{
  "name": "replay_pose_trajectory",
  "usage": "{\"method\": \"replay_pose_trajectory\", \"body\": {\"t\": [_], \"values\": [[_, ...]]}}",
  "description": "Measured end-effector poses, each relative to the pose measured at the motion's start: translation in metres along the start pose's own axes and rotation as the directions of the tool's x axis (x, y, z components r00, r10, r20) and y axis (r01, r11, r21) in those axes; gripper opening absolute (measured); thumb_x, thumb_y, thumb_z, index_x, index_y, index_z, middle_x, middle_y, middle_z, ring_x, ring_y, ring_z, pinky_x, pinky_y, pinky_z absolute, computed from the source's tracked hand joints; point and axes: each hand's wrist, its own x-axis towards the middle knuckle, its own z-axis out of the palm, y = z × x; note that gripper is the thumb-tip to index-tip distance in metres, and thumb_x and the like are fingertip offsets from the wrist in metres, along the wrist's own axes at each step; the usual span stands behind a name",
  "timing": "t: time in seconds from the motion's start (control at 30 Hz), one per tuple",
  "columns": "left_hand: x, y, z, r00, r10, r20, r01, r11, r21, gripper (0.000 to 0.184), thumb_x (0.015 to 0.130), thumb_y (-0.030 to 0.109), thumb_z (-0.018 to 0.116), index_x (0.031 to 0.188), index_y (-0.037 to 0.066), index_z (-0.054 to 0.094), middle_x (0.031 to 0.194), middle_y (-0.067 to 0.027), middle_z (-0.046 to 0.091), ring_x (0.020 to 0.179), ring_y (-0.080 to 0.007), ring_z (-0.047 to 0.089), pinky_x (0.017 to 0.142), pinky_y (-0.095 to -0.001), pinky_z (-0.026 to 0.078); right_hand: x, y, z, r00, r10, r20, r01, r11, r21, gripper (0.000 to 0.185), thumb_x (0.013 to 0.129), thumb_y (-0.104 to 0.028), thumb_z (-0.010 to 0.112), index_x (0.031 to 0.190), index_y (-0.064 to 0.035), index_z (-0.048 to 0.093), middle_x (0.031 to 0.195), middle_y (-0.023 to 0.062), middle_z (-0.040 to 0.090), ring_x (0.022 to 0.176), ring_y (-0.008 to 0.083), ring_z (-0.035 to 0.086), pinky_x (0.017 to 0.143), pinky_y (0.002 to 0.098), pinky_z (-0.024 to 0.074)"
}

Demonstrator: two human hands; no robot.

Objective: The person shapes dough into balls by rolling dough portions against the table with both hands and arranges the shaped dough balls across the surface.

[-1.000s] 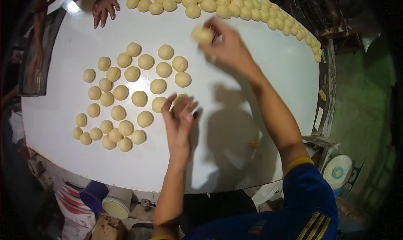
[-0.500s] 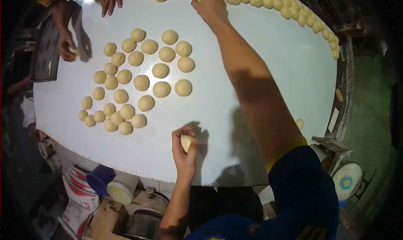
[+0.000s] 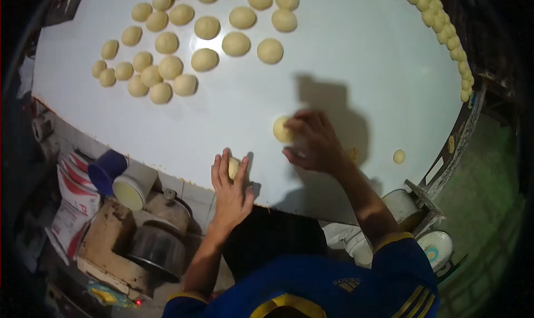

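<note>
My left hand (image 3: 231, 193) lies over a small dough ball (image 3: 234, 168) near the table's front edge, its fingers curved around it. Part of that ball shows between the fingers. Further right, my right hand (image 3: 316, 140) reaches in with bent fingers on the right side of another pale dough ball (image 3: 281, 129), thumb just below it. Both balls rest on the white tabletop (image 3: 356, 56). Several round dough balls (image 3: 236, 43) are spread over the left and upper part of the table.
A curved row of dough balls (image 3: 443, 31) lines the far right edge. One small dough piece (image 3: 399, 156) lies alone at right. Below the table stand a purple bucket (image 3: 107, 172), a white bucket (image 3: 133, 187), a metal pot (image 3: 157, 251) and a dial scale (image 3: 435, 247).
My right hand has come back from the far row to a dough ball near me. My left hand has turned palm-down over its dough. The view has tilted down; the other person's hands are out of sight.
</note>
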Motion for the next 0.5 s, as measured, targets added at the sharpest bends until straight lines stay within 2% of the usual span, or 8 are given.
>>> {"method": "replay_pose_trajectory", "body": {"t": [0.07,0.1,0.17,0.2,0.27,0.4,0.47,0.5], "values": [[-0.013,-0.011,-0.003,1.000,0.019,0.003,-0.019,0.995,-0.099,0.088,0.089,-0.001,0.068,0.174,0.013,0.048,0.182,-0.0278,0.035,0.167,-0.0532,0.033,0.138,-0.0626,0.026,0.017,-0.003,-0.002,0.999,-0.018,-0.033,0.016,0.999,-0.051,0.073,0.080,-0.026,0.099,0.145,-0.0161,0.065,0.142,0.0158,0.062,0.128,0.0406,0.063,0.112,0.0548,0.0526],[-0.015,-0.012,-0.008,0.998,0.006,-0.055,-0.013,0.992,-0.126,0.087,0.089,-0.005,0.073,0.171,0.012,0.051,0.176,-0.0252,0.047,0.161,-0.0489,0.044,0.133,-0.0570,0.038,0.017,-0.013,-0.003,1.000,-0.001,0.002,0.001,1.000,-0.020,0.073,0.080,-0.026,0.099,0.145,-0.0161,0.065,0.142,0.0158,0.062,0.128,0.0406,0.063,0.112,0.0548,0.0526],[-0.016,-0.016,-0.010,0.978,-0.045,-0.202,0.014,0.988,-0.152,0.081,0.085,-0.008,0.078,0.162,0.009,0.061,0.159,-0.0219,0.059,0.144,-0.0454,0.056,0.119,-0.0530,0.052,0.034,-0.021,-0.003,0.996,0.025,-0.086,-0.023,1.000,0.018,0.057,0.083,-0.022,0.096,0.134,-0.0155,0.072,0.141,0.0123,0.064,0.131,0.0399,0.063,0.110,0.0538,0.0564],[-0.012,-0.016,-0.017,0.979,-0.057,-0.195,0.028,0.989,-0.147,0.081,0.085,-0.008,0.078,0.162,0.009,0.061,0.159,-0.0219,0.059,0.144,-0.0454,0.056,0.119,-0.0530,0.052,0.035,-0.019,0.003,0.997,0.028,-0.078,-0.025,0.999,0.033,0.057,0.083,-0.022,0.096,0.134,-0.0155,0.072,0.141,0.0123,0.064,0.131,0.0399,0.063,0.110,0.0538,0.0564],[0.003,-0.014,-0.033,0.998,-0.064,-0.001,0.064,0.992,-0.106,0.074,0.081,-0.008,0.085,0.151,0.005,0.065,0.138,-0.0200,0.062,0.129,-0.0410,0.060,0.104,-0.0505,0.057,0.033,-0.011,0.009,0.999,-0.009,0.050,0.008,1.000,0.023,0.050,0.087,-0.015,0.093,0.133,-0.0165,0.074,0.138,0.0096,0.064,0.130,0.0380,0.064,0.106,0.0525,0.0599],[0.011,-0.025,-0.033,0.992,-0.124,-0.017,0.120,0.979,-0.164,0.069,0.080,0.001,0.089,0.145,0.005,0.064,0.133,-0.0187,0.060,0.128,-0.0428,0.059,0.108,-0.0518,0.055,0.030,-0.008,0.008,0.990,0.035,0.136,-0.052,0.991,0.124,0.047,0.088,-0.009,0.091,0.132,-0.0167,0.075,0.134,0.0075,0.064,0.128,0.0361,0.064,0.102,0.0505,0.0629],[0.023,-0.025,-0.031,0.976,-0.130,-0.174,0.148,0.985,0.093,0.079,0.075,0.008,0.096,0.147,0.006,0.061,0.136,-0.0196,0.057,0.130,-0.0447,0.056,0.110,-0.0531,0.052,0.032,-0.012,0.008,0.995,0.021,0.097,-0.030,0.995,0.090,0.049,0.087,-0.012,0.092,0.133,-0.0182,0.075,0.130,0.0075,0.064,0.125,0.0358,0.064,0.106,0.0514,0.0603],[0.026,-0.020,-0.033,0.974,-0.133,-0.181,0.152,0.984,0.094,0.079,0.075,0.008,0.096,0.147,0.006,0.061,0.136,-0.0196,0.057,0.130,-0.0447,0.056,0.110,-0.0531,0.052,0.033,-0.015,0.009,0.995,0.013,0.098,-0.022,0.996,0.091,0.049,0.087,-0.012,0.092,0.133,-0.0182,0.075,0.130,0.0075,0.064,0.125,0.0358,0.064,0.106,0.0514,0.0603]]}}
